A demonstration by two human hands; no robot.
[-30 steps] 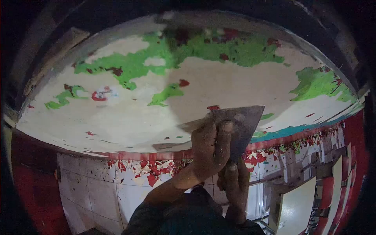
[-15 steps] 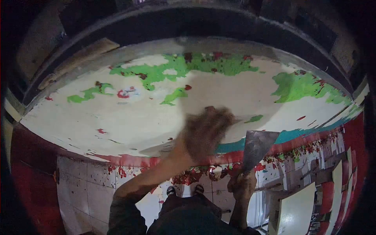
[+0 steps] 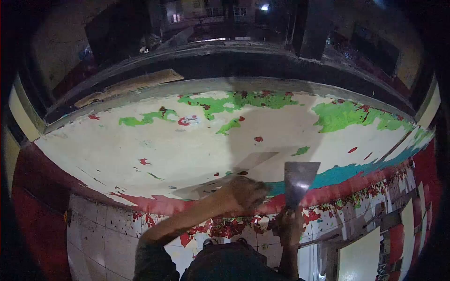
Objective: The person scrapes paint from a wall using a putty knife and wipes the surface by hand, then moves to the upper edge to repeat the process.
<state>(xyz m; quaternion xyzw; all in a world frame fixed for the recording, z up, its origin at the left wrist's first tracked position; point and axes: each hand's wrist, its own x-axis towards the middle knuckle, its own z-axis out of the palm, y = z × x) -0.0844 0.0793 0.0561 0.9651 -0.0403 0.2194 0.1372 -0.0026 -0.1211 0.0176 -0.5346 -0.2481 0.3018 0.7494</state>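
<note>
My right hand (image 3: pixel 287 224) grips the handle of a wide-bladed paint scraper (image 3: pixel 301 180), its flat metal blade pointing up. Behind the blade is the lower part of a wall (image 3: pixel 187 154), pale with patches of green, teal and red paint. My left hand (image 3: pixel 249 192) is low in front of this wall, near its red bottom band, left of the scraper. Its fingers are smeared by motion. A small red patch (image 3: pixel 258 139) shows on the wall above my left hand.
Red and green paint flakes (image 3: pixel 229 227) lie along the wall's foot on the tiled floor (image 3: pixel 93 234). A dark ledge (image 3: pixel 225 65) tops the wall, with a flat brown piece (image 3: pixel 136 85) on it. White panels (image 3: pixel 360 255) stand at lower right.
My left hand has come down from the middle of the wall to its lower band. The scraper has turned more upright in my right hand. The view has tilted up, showing more beyond the ledge.
</note>
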